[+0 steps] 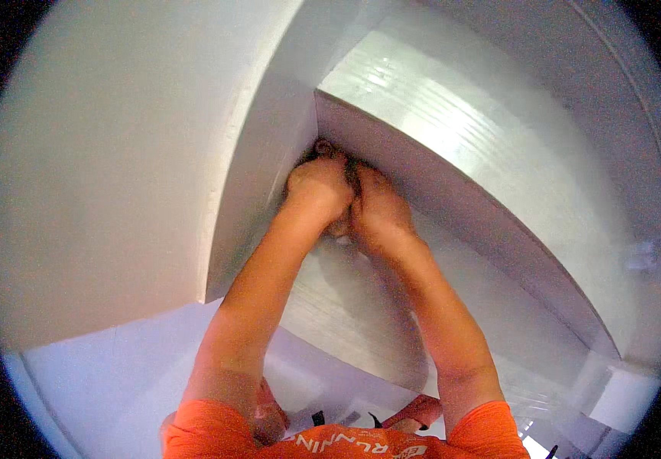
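Observation:
Both my arms stretch forward into a corner where pale panels meet. My left hand [321,186] is closed, its back toward me, beside the upright panel [261,145] on the left. Pressed against it, my right hand [378,203] is closed too, near the low upright board [437,176] on the right. A small dark thing with a rounded end [323,146] shows just beyond my fingers, too dim to name. My fingertips are mostly hidden, so I cannot make out what each hand grips.
A large pale panel [101,168] stands at the left, its edge running down near my left forearm. Beyond the low board lies a shiny pale surface [460,122]. Under my arms is a flat pale shelf-like panel [330,298] with a curved-looking front edge.

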A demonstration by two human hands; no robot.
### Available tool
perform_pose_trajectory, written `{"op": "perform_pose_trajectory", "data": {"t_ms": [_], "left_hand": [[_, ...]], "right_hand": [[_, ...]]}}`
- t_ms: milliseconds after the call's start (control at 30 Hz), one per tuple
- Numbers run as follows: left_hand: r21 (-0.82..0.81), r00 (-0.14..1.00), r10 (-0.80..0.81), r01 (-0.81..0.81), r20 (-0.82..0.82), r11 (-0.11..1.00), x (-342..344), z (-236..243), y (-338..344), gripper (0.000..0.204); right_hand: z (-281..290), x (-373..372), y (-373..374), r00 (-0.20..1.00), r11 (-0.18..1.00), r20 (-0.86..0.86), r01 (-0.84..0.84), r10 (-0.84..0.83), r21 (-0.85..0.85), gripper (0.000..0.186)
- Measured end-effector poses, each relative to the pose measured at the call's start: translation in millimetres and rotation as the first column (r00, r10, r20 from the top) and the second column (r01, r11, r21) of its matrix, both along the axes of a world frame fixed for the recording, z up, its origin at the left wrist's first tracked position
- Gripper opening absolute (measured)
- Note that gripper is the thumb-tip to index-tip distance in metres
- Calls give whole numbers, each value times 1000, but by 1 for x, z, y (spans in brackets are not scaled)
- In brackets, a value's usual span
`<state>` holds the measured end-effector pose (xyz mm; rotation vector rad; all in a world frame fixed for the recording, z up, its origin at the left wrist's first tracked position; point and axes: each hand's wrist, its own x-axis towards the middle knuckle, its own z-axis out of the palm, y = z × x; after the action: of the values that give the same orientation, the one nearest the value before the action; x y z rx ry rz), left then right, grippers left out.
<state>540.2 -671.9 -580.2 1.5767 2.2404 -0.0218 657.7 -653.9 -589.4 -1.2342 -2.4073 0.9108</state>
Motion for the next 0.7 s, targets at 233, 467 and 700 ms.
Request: {"op": "perform_pose_trajectory", "data": {"t_ms": [233,467,700], "left_hand": [[-131,943,-174,218,283,967,22,0,-58,46],[514,831,-34,-311,556,800,-4,-5,-87,31],[653,993,-116,82,10,753,22,-31,-70,29]], "right_hand": [[-4,84,-28,995,908,-90,-79,46,-411,29],[38,58,-62,897,989,-439,108,-51,105,29],[-7,42,-31,985,961,156,-108,69,256,24]]}}
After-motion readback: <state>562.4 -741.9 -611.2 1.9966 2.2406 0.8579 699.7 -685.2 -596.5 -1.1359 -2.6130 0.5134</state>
